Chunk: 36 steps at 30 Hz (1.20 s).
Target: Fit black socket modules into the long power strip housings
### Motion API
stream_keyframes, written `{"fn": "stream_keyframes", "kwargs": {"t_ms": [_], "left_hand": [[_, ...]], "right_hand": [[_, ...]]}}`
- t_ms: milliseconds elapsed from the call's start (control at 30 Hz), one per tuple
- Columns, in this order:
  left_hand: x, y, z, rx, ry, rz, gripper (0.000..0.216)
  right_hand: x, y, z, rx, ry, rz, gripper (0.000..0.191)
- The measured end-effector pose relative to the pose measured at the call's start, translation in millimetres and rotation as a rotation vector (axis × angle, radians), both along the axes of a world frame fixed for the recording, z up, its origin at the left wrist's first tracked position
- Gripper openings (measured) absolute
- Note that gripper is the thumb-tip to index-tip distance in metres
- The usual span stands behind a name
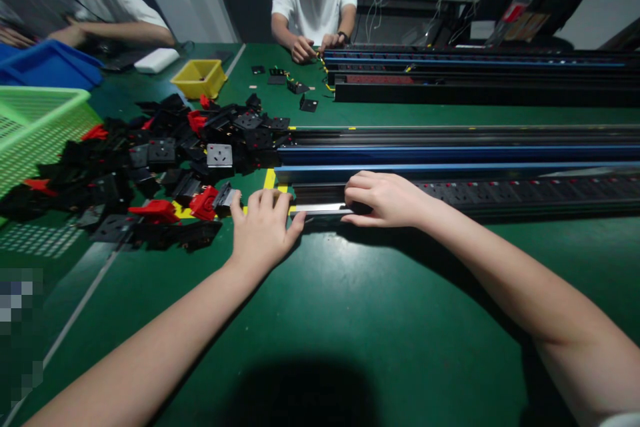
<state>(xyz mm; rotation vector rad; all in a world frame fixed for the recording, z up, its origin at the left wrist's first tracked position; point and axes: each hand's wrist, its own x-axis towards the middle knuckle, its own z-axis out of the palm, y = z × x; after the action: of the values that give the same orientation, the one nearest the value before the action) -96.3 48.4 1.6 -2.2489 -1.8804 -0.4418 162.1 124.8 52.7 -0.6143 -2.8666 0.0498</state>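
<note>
A long black power-strip rail with several sockets fitted in it lies across the green table, its open left end near the table's middle. My right hand rests on top of that end, fingers curled over a black socket module seated in the rail. My left hand is at the rail's very end, fingers bent and pressed against its metal tip, beside a grey and red module. What the left fingers hold is hidden.
A heap of black and red socket modules covers the table's left. A green basket, blue bin and yellow tray stand beyond. More long rails lie further back. One person works opposite, another at far left.
</note>
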Motion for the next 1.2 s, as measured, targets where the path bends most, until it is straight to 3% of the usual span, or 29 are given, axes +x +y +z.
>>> {"fn": "stream_keyframes", "kwargs": {"t_ms": [533,867,1200], "left_hand": [[1.6,-1.0,-0.4,-0.048,-0.083,0.076,0.049],[0.6,0.7,-1.5,-0.012,-0.055,0.052,0.045],[-1.1,-1.3,0.3,0.033,-0.156,0.036,0.040]], "right_hand": [[-0.1,0.2,-0.2,0.003,-0.012,-0.005,0.036],[0.2,0.5,-0.5,-0.007,-0.007,-0.002,0.036],[0.3,-0.1,0.1,-0.010,-0.013,-0.007,0.038]]}}
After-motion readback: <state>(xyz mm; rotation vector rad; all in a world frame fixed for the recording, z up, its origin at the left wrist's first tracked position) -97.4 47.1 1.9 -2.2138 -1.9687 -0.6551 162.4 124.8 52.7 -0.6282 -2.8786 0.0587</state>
